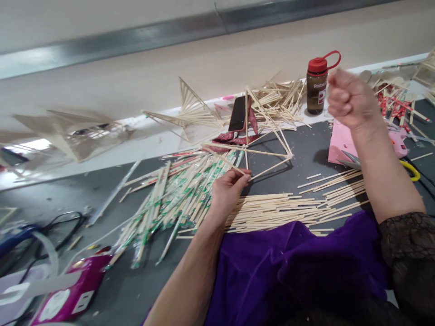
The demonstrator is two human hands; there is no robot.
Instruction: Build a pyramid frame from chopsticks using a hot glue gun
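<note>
My left hand (229, 190) pinches a corner of a frame (268, 154) made of thin wooden sticks joined at their ends. The frame stands partly upright above the dark table top. Raised in the air beside a dark bottle with a red lid (315, 93), my right hand (353, 99) has its fingers curled closed and slightly blurred; what they hold, if anything, I cannot make out. Loose bare sticks (272, 210) lie in rows by my left hand. To its left is a pile of chopsticks in green-printed wrappers (183, 194).
Finished-looking stick structures (190, 108) stand along the wall. A phone (238, 113) with a red strap leans near a stick heap (280, 99). Scissors (410, 170) lie by a pink sheet (340, 142) under my right forearm. A magenta box (76, 290) sits front left, near cables.
</note>
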